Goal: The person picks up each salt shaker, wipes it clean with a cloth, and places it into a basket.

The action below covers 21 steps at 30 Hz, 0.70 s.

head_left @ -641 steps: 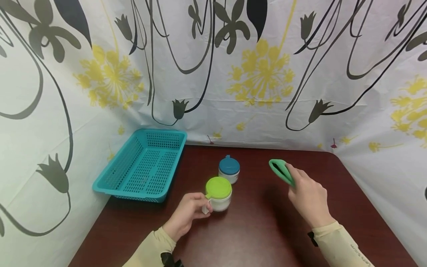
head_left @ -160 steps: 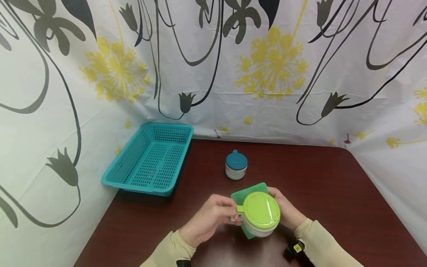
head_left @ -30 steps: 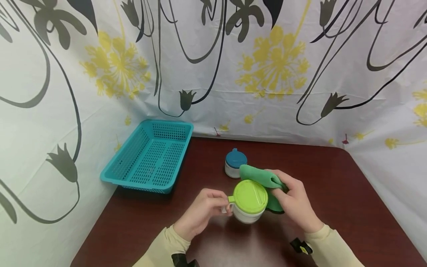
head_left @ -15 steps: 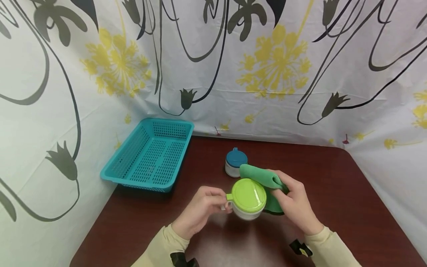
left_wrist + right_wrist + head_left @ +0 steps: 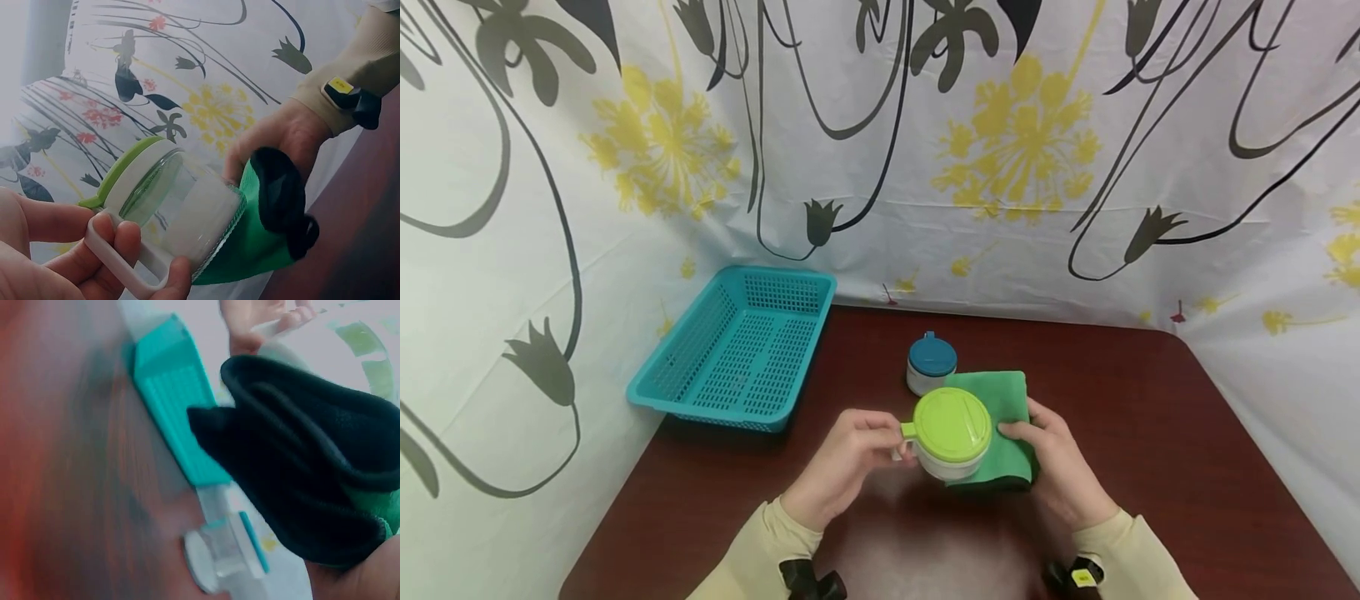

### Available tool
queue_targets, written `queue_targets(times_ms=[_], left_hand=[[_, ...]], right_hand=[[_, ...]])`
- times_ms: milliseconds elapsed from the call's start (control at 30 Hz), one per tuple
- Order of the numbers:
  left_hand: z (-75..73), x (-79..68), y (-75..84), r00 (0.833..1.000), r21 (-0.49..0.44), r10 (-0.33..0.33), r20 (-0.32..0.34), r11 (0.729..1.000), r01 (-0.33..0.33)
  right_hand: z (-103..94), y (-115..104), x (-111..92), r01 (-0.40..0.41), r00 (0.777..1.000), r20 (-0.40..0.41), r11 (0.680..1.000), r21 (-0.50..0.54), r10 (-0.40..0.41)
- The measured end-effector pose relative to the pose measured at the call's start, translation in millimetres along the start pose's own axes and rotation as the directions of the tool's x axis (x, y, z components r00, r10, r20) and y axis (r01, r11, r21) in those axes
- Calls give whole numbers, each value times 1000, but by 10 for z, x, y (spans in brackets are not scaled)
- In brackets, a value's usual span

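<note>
A clear jar with a lime-green lid (image 5: pixel 953 425) is held up above the table, tilted in the left wrist view. My left hand (image 5: pixel 853 458) grips its white handle (image 5: pixel 122 262), fingers curled through the loop. On the other side my right hand (image 5: pixel 1060 462) pinches a folded green cloth (image 5: pixel 1006 417), thumb on top. The cloth lies against the jar's side and base, and its dark underside (image 5: pixel 300 462) shows in the right wrist view. Just behind stands a second jar with a blue lid (image 5: pixel 932 357), upright on the table and touched by neither hand.
A turquoise perforated basket (image 5: pixel 643 396) stands at the table's back left. The dark red-brown table (image 5: pixel 1187 467) ends against a patterned white curtain (image 5: pixel 880 183) at the back and sides.
The green cloth, rolled over the jar's right side before, now lies flatter beside and under it. My left hand has shifted the green-lidded jar slightly up and left.
</note>
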<state>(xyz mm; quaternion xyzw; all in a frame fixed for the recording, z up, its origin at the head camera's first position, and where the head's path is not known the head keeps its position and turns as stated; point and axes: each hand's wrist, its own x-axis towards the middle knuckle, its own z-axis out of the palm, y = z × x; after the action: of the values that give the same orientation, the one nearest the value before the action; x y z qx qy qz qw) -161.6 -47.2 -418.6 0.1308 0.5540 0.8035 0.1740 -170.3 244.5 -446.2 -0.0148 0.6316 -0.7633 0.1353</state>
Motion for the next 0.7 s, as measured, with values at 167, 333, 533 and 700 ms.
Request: queue_targets(times_ms=[167, 333, 533, 700], left_hand=[[-31, 12, 27, 1000, 14, 20, -17, 1000, -19], [-79, 27, 46, 998, 25, 36, -48, 999, -34], [-115, 39, 57, 998, 15, 37, -45, 999, -36], [-111, 38, 49, 999, 43, 30, -10, 999, -30]], right_hand=[[-38, 136, -26, -164, 974, 181, 974, 156, 135], [-24, 243, -131, -284, 927, 314, 931, 228, 205], [-14, 275, -209, -324, 915, 328, 914, 244, 236], [-16, 274, -210, -326, 915, 328, 908, 262, 233]])
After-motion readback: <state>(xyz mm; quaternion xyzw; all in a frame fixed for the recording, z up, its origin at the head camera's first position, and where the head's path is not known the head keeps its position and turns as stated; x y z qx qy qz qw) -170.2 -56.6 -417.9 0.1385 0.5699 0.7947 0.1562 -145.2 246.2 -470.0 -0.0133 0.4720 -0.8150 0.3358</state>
